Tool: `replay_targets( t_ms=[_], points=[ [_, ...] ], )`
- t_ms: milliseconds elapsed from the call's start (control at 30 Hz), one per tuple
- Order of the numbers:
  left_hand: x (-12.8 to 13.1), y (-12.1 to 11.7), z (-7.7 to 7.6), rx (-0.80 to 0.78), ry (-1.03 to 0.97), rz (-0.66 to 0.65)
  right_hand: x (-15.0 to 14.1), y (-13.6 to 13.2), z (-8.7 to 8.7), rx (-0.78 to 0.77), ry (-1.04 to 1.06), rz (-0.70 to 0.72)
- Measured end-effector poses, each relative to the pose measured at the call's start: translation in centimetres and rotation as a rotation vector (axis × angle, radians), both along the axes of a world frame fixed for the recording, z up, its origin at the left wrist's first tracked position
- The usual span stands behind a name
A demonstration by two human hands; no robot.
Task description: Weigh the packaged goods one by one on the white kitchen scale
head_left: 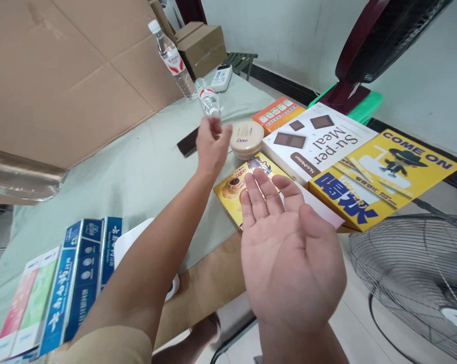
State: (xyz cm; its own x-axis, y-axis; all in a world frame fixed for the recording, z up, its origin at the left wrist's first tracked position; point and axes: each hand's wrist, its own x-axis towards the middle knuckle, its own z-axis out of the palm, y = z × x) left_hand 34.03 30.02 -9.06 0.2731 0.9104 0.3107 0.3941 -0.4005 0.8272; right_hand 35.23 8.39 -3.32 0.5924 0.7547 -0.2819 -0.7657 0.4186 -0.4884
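Observation:
My left hand (213, 144) is stretched over the cloth-covered table, its fingers loosely curled and the thumb apart, with nothing visible in it. Just beyond its fingertips is the cap end of a small clear water bottle (206, 97) lying on its side; whether they touch I cannot tell. A dark phone-like slab (188, 142) lies left of that hand, and a round beige Dove jar (247, 137) is to its right. My right hand (289, 247) is held palm up, open and bare, in front of a yellow box (234, 188) with a cartoon picture.
A white Su-per Meal box (327, 134), a yellow COME ON box (387, 167) and an orange box (276, 112) lie at right. A tall bottle (175, 63) stands at back. Blue toothpaste boxes (77, 268) are front left. A wire-guarded fan (414, 273) is beside the table.

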Motion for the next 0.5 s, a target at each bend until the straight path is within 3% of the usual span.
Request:
replay_targets(
  t_ms=[133, 233, 300, 400, 500],
  points=[
    [-5.9, -5.9, 2.9, 0.169, -0.154, 0.040, -0.5, -0.7, 0.5, 0.049, -0.050, 0.086],
    [-12.4, -12.5, 5.2, 0.292, 0.004, -0.259, -1.5, -1.3, 0.7, 0.035, -0.126, 0.222],
    [-16.6, -16.5, 6.5, 0.370, 0.063, -0.362, -2.7, -1.6, 0.8, 0.000, -0.196, 0.306],
    [-22.4, -20.7, 7.8, 0.367, 0.066, -0.329, -5.3, -1.7, 0.9, -0.043, -0.303, 0.411],
    [-28.1, -22.6, 7.8, 0.398, 0.066, -0.244, -8.7, -1.7, 0.7, -0.056, -0.425, 0.514]
  ],
)
